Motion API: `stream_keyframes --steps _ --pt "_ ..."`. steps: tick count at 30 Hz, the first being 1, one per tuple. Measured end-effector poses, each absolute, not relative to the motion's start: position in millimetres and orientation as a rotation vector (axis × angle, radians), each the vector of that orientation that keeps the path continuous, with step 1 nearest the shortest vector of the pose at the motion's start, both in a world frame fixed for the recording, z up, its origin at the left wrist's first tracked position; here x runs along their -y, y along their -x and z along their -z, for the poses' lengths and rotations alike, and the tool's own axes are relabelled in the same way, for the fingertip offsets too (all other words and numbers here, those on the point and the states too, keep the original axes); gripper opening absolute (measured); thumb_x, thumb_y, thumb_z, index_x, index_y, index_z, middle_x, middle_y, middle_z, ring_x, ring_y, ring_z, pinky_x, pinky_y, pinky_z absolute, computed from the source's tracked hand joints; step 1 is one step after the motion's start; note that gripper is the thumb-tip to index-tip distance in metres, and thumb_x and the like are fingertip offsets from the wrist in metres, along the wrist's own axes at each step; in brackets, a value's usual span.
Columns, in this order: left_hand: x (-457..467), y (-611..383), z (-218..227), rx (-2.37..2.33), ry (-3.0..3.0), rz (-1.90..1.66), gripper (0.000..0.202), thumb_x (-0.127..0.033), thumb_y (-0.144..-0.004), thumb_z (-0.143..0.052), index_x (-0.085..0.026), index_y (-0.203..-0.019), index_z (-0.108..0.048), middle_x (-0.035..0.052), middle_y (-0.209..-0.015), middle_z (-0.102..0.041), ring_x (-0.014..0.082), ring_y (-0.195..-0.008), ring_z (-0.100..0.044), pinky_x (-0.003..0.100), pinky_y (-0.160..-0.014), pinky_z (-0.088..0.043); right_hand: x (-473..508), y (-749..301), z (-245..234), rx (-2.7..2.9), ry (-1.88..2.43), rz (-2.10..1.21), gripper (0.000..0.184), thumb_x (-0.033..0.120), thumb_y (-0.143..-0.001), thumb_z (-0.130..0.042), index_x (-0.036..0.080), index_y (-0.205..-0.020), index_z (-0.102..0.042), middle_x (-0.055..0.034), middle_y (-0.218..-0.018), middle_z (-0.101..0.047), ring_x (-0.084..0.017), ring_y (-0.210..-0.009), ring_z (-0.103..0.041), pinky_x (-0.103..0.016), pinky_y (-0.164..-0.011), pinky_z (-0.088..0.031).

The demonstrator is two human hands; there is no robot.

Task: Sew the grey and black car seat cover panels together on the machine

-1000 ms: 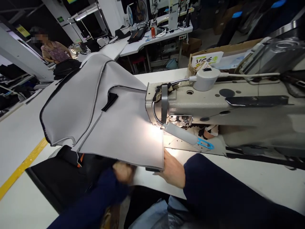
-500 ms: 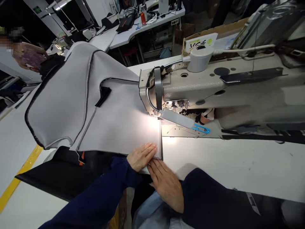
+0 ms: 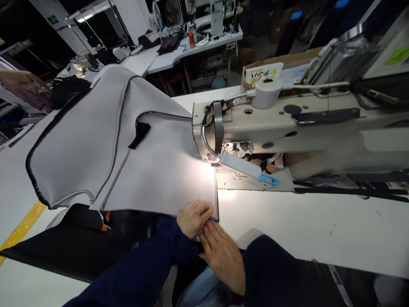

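Observation:
A large grey padded fabric piece [image 3: 134, 153] with black piping lies across the white table and runs under the head of an industrial sewing machine [image 3: 281, 128]. My left hand [image 3: 193, 216] rests on the fabric's near right corner, fingers curled down on it. My right hand [image 3: 220, 251] lies flat just beside and below, fingers stretched toward the same corner edge. The machine's lamp lights the fabric near the needle [image 3: 212, 164].
Black fabric [image 3: 76, 243] hangs under the grey piece at the table's near edge. Blue thread snips [image 3: 270, 179] lie on the machine bed. A cardboard box [image 3: 271, 70] stands behind the machine. Another person [image 3: 25, 87] works at far left. A yellow floor line [image 3: 22, 226] shows at left.
Both hands came together on the fabric's near right corner; a second ago the left was blurred and lower. The left fingers have now curled at the corner. The view shifted slightly.

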State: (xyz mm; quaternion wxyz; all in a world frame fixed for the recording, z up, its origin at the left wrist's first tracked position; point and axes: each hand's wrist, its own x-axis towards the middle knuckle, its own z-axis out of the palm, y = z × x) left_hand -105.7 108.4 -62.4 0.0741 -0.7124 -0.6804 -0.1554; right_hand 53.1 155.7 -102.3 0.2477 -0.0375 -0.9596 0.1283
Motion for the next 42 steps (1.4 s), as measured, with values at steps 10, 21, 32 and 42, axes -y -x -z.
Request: stream_keyframes --steps 10,21,32,42 --pt "-126.6 127.9 63.9 2.048 2.104 0.497 0.028 -0.008 -0.074 -0.047 -0.016 -0.097 -0.061 0.0046 -0.079 -0.053 0.0163 -0.070 -0.042 0.027 -0.058 -0.037 -171.4 -24.6 100.7 2.542 0.113 -0.298 0.045 0.040 -0.084 -0.061 0.005 -0.113 -0.064 -0.0168 -0.119 -0.064 -0.027 -0.115 -0.055 -0.038 -0.100 -0.041" --pt "-155.1 156.0 69.3 2.117 2.158 0.401 0.021 -0.005 -0.077 -0.045 -0.017 -0.079 -0.062 0.0041 -0.079 -0.054 0.0151 -0.075 -0.044 0.026 -0.068 -0.041 -206.7 6.6 92.7 2.704 0.036 -0.215 0.051 0.041 -0.084 -0.061 0.001 -0.113 -0.061 -0.0216 -0.118 -0.062 -0.031 -0.116 -0.053 -0.042 -0.105 -0.037" --pt "-182.2 184.0 68.9 2.052 2.237 0.414 0.023 -0.005 -0.076 -0.047 -0.016 -0.086 -0.065 0.0036 -0.083 -0.061 0.0164 -0.081 -0.050 0.027 -0.077 -0.045 -232.5 35.9 87.8 2.724 -0.036 -0.135 0.041 0.027 -0.089 -0.049 -0.004 -0.114 -0.059 -0.0250 -0.113 -0.062 -0.033 -0.114 -0.053 -0.048 -0.106 -0.035" --pt "-208.2 206.5 70.5 2.045 2.237 0.291 0.018 -0.013 -0.085 -0.049 -0.013 -0.088 -0.067 0.0061 -0.090 -0.065 0.0171 -0.088 -0.057 0.030 -0.084 -0.049 -254.5 58.8 93.7 2.766 -0.047 -0.110 0.041 0.021 -0.087 -0.048 -0.003 -0.119 -0.058 -0.0261 -0.115 -0.060 -0.035 -0.117 -0.050 -0.052 -0.106 -0.033"
